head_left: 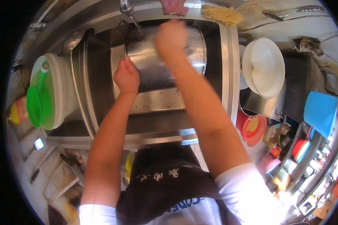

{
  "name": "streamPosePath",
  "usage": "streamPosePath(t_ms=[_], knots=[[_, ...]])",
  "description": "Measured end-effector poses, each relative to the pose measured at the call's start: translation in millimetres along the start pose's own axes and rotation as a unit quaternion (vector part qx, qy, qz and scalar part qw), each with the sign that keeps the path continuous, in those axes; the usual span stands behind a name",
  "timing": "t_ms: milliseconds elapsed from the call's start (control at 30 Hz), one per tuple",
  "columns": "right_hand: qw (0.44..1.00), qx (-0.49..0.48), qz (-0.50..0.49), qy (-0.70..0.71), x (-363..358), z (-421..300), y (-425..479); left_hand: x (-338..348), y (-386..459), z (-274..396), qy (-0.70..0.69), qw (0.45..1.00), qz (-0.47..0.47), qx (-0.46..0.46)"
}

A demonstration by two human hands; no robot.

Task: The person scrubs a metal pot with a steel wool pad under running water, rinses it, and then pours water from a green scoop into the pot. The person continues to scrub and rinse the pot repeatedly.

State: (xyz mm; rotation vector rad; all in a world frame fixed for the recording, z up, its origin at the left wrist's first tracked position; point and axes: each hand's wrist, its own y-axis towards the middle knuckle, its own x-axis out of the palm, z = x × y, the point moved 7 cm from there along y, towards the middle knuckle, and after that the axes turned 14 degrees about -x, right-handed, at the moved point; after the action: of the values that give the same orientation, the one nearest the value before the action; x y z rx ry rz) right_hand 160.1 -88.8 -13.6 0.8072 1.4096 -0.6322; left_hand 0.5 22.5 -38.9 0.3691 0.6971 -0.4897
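A large stainless steel pot (155, 70) lies on its side in the metal sink (157, 121). My left hand (126, 75) is closed at the pot's left end, gripping its rim. My right hand (171, 39), blurred, is curled over the upper side of the pot's wall; whether anything is inside it is hidden. Above the pot's left end hangs the faucet (126, 7). Small droplets or specks show on the pot's side below my right hand.
A reddish cloth (174, 6) and a yellow fibrous scrubber (222, 14) lie along the sink's back ledge. Left stands a white bucket (60, 92) holding a green dipper (35, 105). A ladle (74, 40) rests beside the basin. Right are a white plastic basin (267, 67) and a red basket (256, 135).
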Motion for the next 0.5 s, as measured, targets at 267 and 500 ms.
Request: streamPosePath(t_ms=[267, 500], knots=[[0.976, 0.146, -0.143, 0.080, -6.3, 91.3, -7.7, -5.5, 0.2, 2.8, 0.021, 0.999, 0.012, 0.024], [0.995, -0.005, 0.049, 0.086, -7.9, 6.2, -17.6, -3.1, -1.5, -0.3, 0.019, 1.000, -0.001, 0.014]])
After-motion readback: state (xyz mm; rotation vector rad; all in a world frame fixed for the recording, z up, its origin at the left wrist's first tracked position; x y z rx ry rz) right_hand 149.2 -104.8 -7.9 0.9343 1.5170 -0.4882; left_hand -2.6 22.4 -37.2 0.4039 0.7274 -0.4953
